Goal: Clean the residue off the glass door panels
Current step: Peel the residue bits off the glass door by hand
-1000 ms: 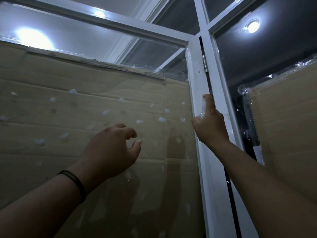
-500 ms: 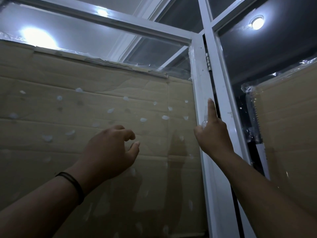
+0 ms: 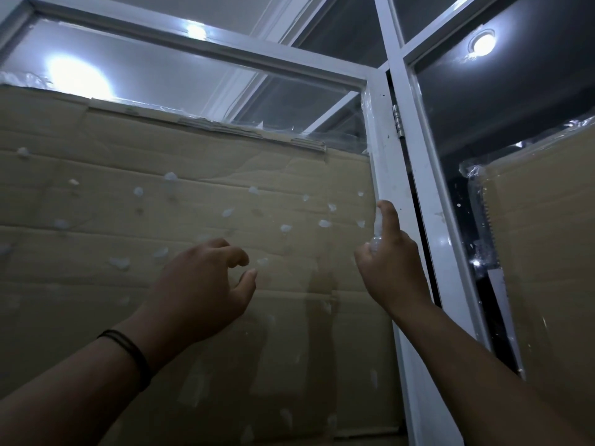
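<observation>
At the right edge of the glass door panel [image 3: 199, 201], the right hand [image 3: 391, 268] is closed around a small clear spray bottle [image 3: 377, 235], with the index finger laid up over its top; most of the bottle is hidden by the hand, so its type is a best reading. This grip sits just beside the white door frame [image 3: 384, 162], below the metal hinge [image 3: 397, 120]. The left hand [image 3: 203, 291] is raised close to the pane, fingers curled and apart, thumb clear of the fingertips, holding nothing; contact with the glass cannot be confirmed. A black band [image 3: 135, 355] circles the left wrist. White residue spots [image 3: 285, 227] are scattered across the panel, in front of the cardboard sheet [image 3: 96, 252] behind the glass. A second cardboard-backed panel [image 3: 547, 252] stands right of the frame. Ceiling lights [image 3: 483, 43] glare above.
</observation>
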Action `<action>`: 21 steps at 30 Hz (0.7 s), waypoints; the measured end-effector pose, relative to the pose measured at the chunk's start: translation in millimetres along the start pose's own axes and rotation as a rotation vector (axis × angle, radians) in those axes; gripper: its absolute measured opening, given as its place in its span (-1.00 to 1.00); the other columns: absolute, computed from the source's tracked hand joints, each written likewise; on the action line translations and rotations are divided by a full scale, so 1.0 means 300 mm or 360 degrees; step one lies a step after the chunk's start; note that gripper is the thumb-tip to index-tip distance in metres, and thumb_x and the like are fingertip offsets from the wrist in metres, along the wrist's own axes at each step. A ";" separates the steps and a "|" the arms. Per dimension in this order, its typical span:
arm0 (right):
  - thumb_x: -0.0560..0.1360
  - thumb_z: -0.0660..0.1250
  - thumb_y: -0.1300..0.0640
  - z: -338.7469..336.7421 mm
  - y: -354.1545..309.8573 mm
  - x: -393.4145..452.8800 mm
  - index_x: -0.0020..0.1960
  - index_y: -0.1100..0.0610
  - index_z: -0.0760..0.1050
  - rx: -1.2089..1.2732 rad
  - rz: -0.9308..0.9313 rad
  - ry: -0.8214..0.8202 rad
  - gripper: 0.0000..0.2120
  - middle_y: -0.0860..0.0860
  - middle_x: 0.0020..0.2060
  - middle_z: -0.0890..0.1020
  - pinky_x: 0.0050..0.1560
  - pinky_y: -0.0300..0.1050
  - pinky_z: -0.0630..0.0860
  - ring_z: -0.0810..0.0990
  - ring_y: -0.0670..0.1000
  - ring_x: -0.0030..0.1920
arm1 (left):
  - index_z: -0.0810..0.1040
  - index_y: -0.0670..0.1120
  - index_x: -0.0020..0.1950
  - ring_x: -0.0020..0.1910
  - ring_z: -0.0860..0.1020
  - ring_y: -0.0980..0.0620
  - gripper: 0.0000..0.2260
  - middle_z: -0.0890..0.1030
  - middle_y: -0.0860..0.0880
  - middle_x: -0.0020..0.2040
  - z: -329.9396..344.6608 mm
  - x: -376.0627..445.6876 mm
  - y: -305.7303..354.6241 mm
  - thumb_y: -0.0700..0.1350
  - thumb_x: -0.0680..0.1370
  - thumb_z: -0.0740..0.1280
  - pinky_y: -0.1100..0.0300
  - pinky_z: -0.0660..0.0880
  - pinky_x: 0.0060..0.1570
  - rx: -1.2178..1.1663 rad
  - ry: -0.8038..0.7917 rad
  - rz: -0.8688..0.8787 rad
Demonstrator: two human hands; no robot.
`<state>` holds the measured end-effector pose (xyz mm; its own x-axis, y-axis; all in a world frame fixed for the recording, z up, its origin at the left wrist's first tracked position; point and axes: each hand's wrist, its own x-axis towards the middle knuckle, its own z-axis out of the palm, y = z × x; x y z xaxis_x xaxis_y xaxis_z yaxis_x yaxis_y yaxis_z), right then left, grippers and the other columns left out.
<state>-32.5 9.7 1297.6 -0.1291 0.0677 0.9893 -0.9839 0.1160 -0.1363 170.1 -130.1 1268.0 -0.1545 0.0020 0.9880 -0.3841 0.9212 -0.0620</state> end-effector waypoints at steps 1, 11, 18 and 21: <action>0.48 0.19 0.28 0.006 -0.012 -0.005 0.45 -0.03 0.08 -0.0002 0.0001 -0.0004 -0.39 0.07 -0.25 0.44 -0.46 -0.31 0.17 0.36 -0.13 -0.38 | 0.64 0.02 0.06 -0.14 0.53 0.08 -0.71 0.57 0.10 -0.03 -0.013 -0.003 -0.009 0.14 0.48 0.30 0.21 0.38 -0.21 0.0002 0.0003 -0.0001; 0.47 0.17 0.30 0.030 -0.097 0.027 0.41 -0.01 0.10 -0.0078 0.0098 0.0039 -0.42 0.11 -0.24 0.44 -0.49 -0.23 0.18 0.37 -0.07 -0.40 | 0.62 0.01 0.11 -0.08 0.55 0.04 -0.70 0.59 0.07 0.06 -0.125 -0.006 -0.098 0.14 0.50 0.28 0.15 0.50 -0.11 0.0015 -0.0030 0.0054; 0.47 0.17 0.30 0.032 -0.125 0.046 0.39 0.01 0.12 -0.0121 0.0107 0.0047 -0.45 0.09 -0.28 0.44 -0.49 -0.22 0.19 0.39 -0.04 -0.41 | 0.63 0.01 0.10 -0.08 0.55 0.02 -0.70 0.59 0.06 0.04 -0.153 -0.003 -0.150 0.14 0.50 0.28 0.12 0.50 -0.08 0.0011 -0.0028 0.0069; 0.46 0.17 0.30 0.037 -0.133 0.044 0.38 0.00 0.12 -0.0112 0.0105 0.0017 -0.45 0.13 -0.25 0.46 -0.47 -0.21 0.21 0.39 -0.02 -0.39 | 0.63 0.01 0.09 -0.08 0.56 0.00 -0.70 0.60 0.06 0.04 -0.152 -0.006 -0.164 0.14 0.49 0.29 0.10 0.51 -0.08 0.0008 -0.0032 0.0064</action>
<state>3.7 -5.1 1316.6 -0.1918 0.0882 0.9775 -0.9620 0.1802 -0.2050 230.8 -157.6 1275.7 -0.1885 0.0312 0.9816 -0.3817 0.9186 -0.1025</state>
